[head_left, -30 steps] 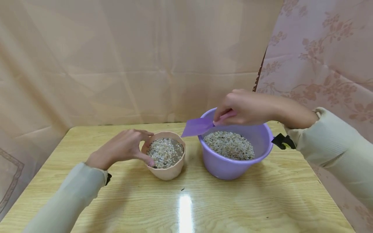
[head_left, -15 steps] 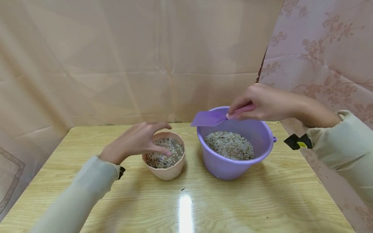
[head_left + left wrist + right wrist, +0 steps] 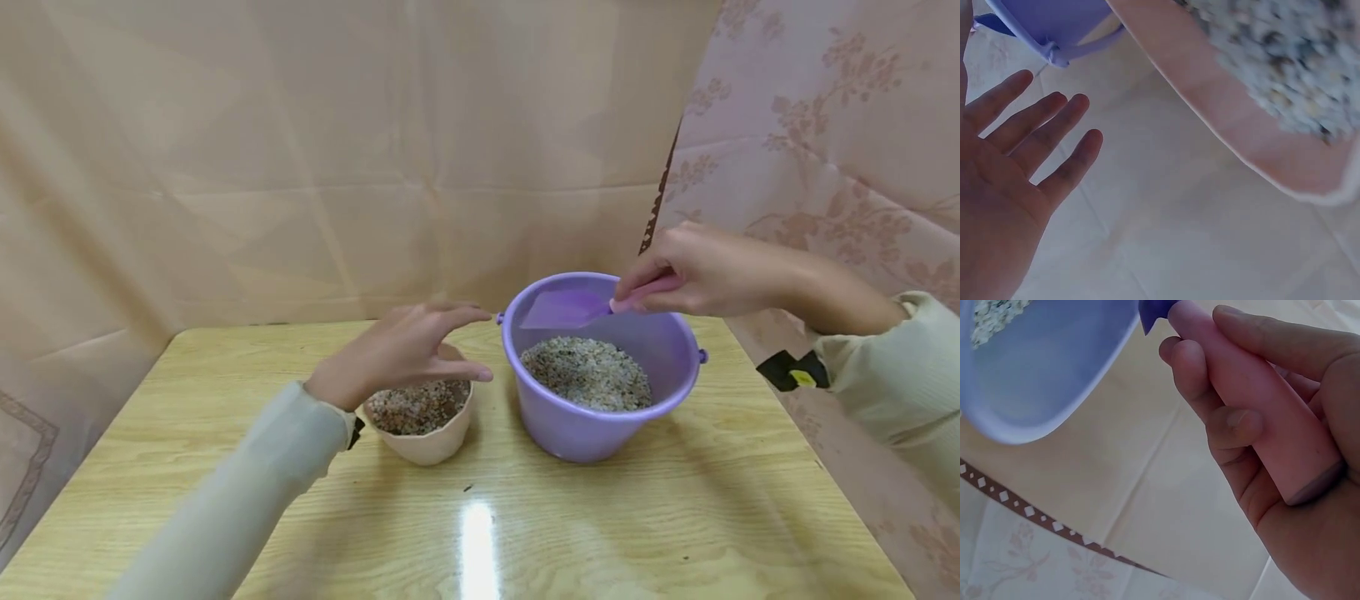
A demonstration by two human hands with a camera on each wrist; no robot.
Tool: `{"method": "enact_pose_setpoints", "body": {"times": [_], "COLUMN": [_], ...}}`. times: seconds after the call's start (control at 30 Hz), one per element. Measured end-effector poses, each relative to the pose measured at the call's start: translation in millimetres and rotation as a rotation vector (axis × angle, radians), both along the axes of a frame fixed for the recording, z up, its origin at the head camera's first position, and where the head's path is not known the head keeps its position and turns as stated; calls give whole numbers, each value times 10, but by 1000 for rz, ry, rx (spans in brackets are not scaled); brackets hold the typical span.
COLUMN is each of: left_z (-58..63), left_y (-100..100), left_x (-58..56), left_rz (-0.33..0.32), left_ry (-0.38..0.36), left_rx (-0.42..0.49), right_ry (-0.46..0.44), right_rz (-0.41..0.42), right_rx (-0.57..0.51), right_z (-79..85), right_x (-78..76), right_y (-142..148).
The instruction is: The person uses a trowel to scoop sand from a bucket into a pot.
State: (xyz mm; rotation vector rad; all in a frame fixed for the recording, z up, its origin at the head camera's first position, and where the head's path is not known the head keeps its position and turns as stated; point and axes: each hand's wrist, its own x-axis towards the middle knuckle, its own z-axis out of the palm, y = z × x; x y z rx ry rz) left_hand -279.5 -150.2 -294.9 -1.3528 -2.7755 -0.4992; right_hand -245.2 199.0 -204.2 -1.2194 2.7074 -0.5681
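Observation:
My right hand [image 3: 701, 267] grips the pink handle [image 3: 1266, 406] of a small shovel, whose translucent purple blade [image 3: 558, 310] hangs over the back of a purple bucket [image 3: 577, 433]. Pale gravel [image 3: 600, 379] covers the bucket's bottom. To the left stands a peach plant pot [image 3: 431, 448] with similar gravel [image 3: 416, 408] in it. Above the pot, my left hand [image 3: 401, 350] reaches rightward with fingers and thumb apart, holding nothing, and hides part of the rim. The left wrist view shows those fingers [image 3: 1063, 169] spread beside the pot.
Both containers stand on a wood-grain table [image 3: 645, 525]. A beige cloth [image 3: 300, 167] hangs behind it, with a floral pink cloth [image 3: 847, 167] at the right. One small dark speck [image 3: 468, 488] lies in front of the pot.
My left hand has let go of the pot's rim and moved right across it toward the bucket. The shovel has drawn back rightward with my right hand, its blade now over the bucket.

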Motion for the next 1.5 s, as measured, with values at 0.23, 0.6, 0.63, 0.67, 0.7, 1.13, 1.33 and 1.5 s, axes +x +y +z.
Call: {"method": "enact_pose_setpoints", "body": {"times": [0.23,0.6,0.63,0.67,0.7,1.13,1.33,1.5], "left_z": [-19,-13,-10,-7,-2,7,-2,-10], "left_y": [200,353,365,377,388,417,407,413], "left_x": [-17,-25,-26,-28,-31,-40,-48,-52], "left_rz": [-119,-129,-126,-128,-126,-119,-104,-101], "left_ry": [105,98,96,90,89,74,98,108], "left_rx": [24,22,21,24,27,45,53,50], "right_ry": [-52,-233,-241,-240,-238,-268,-305,-320], "right_rz": [-12,-134,-131,-129,-127,-114,-88,-107], "right_rx": [52,141,150,158,167,209,262,317], "right_z": [-62,-132,-141,-146,-152,-97,-54,-42], "right_x": [19,24,22,21,19,60,52,44], "right_y": [97,172,172,171,172,207,192,174]}}
